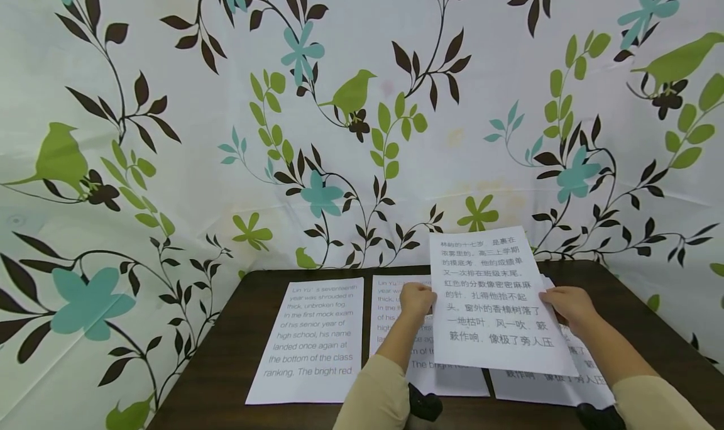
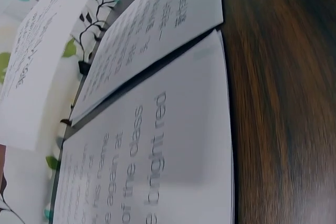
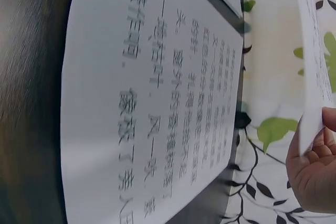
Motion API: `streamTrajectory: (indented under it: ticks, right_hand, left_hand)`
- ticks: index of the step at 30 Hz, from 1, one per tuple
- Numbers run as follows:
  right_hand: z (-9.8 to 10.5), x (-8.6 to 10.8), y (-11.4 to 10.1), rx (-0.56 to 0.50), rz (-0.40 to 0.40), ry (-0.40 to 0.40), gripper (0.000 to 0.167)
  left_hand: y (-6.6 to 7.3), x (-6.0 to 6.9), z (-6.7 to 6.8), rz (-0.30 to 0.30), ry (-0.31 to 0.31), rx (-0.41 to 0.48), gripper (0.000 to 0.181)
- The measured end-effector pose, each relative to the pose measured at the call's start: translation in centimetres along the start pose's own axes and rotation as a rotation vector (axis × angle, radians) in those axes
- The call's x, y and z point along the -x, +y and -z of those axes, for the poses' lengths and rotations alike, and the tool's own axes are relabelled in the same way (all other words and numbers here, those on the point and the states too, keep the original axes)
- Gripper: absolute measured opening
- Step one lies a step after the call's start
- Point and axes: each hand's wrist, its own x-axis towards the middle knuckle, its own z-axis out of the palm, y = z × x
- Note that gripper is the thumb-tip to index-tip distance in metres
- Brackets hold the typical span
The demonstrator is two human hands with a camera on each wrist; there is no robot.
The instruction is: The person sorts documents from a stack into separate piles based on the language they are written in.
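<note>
A person holds up a white sheet of paper printed with Chinese characters [image 1: 489, 304] between both hands, clear of the dark wood-grain table [image 1: 198, 370] and with its printed side turned toward the head camera. The left hand [image 1: 417, 299] grips the sheet's left edge, its fingers curled in against the paper. The right hand [image 1: 570, 305] pinches the opposite edge, and the right wrist view shows the thumb and bent fingers closed around the paper's border. The held sheet tilts slightly, its lower right corner hanging over the papers below. On the table lie three more printed papers in a row. The left English page [image 1: 317, 342] shows whole, with lines about Lin Yu's seventeenth year. The middle English page [image 1: 396, 354] is partly hidden by the left forearm and the raised sheet. The right-hand Chinese page [image 1: 585, 389] is largely covered by the held sheet in the head view but shows much of its text in the right wrist view. Narrow strips of table separate the papers. Beige sleeves [image 1: 376, 392] cover the forearms, with a black object [image 1: 425, 403] near the left one. Behind the table hangs a white cloth [image 1: 186, 103] patterned with green birds, blue flowers and dark leafy branches.
</note>
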Motion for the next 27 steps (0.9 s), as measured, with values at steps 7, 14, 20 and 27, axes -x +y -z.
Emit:
streamTrajectory:
  ticks: [7,14,20,27]
  right_hand:
    - [1.6,-0.5,1.7,0.001,-0.024,0.066,0.049]
    - [2.9,0.9,1.2,0.025,-0.051,0.108,0.047]
    - [4.0,1.2,1.4,0.063,-0.034,0.097,0.049]
    - [4.8,0.7,2.8,0.08,-0.03,0.126,0.052]
  left_hand:
    - [0.8,0.6,-1.7,0.001,-0.018,-0.009,0.012]
    - [1.0,1.0,-3.2,-0.011,-0.039,0.014,0.01]
    - [0.6,1.4,-4.5,-0.029,-0.046,0.022,0.008]
    - [0.1,1.7,-6.1,-0.035,-0.027,0.004,0.008]
